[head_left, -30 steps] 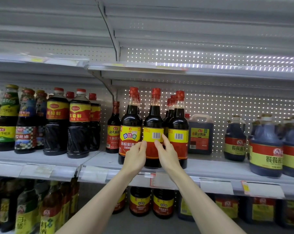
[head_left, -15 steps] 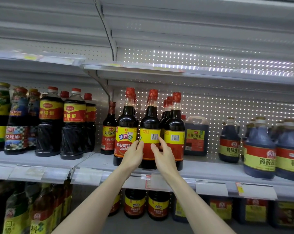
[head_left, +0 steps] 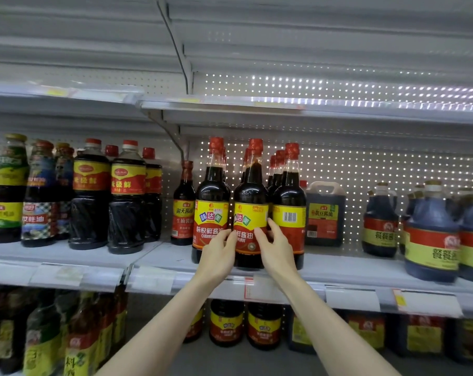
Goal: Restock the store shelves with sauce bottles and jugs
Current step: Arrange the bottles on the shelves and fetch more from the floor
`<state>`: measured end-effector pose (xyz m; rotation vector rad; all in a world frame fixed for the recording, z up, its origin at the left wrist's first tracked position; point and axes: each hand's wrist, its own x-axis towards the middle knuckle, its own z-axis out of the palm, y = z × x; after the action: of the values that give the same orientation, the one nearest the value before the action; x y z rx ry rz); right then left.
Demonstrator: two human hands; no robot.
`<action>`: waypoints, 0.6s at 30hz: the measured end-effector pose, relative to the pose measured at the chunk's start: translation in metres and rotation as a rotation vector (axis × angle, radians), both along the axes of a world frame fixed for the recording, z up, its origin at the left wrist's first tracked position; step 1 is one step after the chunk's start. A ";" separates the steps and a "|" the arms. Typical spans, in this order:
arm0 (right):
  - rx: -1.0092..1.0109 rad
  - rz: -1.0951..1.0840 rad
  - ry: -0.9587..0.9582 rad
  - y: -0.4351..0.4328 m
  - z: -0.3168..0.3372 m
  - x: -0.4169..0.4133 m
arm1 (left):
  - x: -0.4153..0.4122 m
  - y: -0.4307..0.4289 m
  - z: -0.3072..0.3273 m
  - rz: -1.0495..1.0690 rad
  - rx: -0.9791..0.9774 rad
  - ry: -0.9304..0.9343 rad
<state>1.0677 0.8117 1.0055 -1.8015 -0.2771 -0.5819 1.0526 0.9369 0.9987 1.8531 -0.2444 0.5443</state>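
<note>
A dark soy sauce bottle (head_left: 250,213) with a red cap and yellow-red label stands at the front of the middle shelf (head_left: 338,270). My left hand (head_left: 219,253) and my right hand (head_left: 274,246) hold its lower part from either side, fingers on the label. Its front label faces me. A matching bottle (head_left: 210,202) stands touching it on the left, and another (head_left: 289,207) with its barcode outward stands on the right. More of the same stand behind.
A small red-label bottle (head_left: 183,204) and fat red-capped bottles (head_left: 128,196) stand to the left. A square dark jug (head_left: 324,213) and blue-tinted jugs (head_left: 430,234) stand to the right. The shelf above (head_left: 284,107) hangs low over the caps. More bottles fill the lower shelf.
The middle bottle has been turned between my hands: its barcode faced out before, and now the front label faces out. The view has shifted slightly right.
</note>
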 end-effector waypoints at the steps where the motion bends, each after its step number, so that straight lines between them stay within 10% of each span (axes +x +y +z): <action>1: -0.004 -0.021 -0.012 0.000 -0.002 0.000 | 0.001 -0.002 0.001 -0.007 -0.008 0.015; 18: -0.006 0.040 0.053 -0.001 -0.004 0.009 | 0.006 0.000 -0.005 0.072 0.018 -0.070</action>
<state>1.0767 0.8109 1.0018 -1.8106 -0.2782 -0.5053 1.0584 0.9364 0.9938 1.8680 -0.2306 0.6599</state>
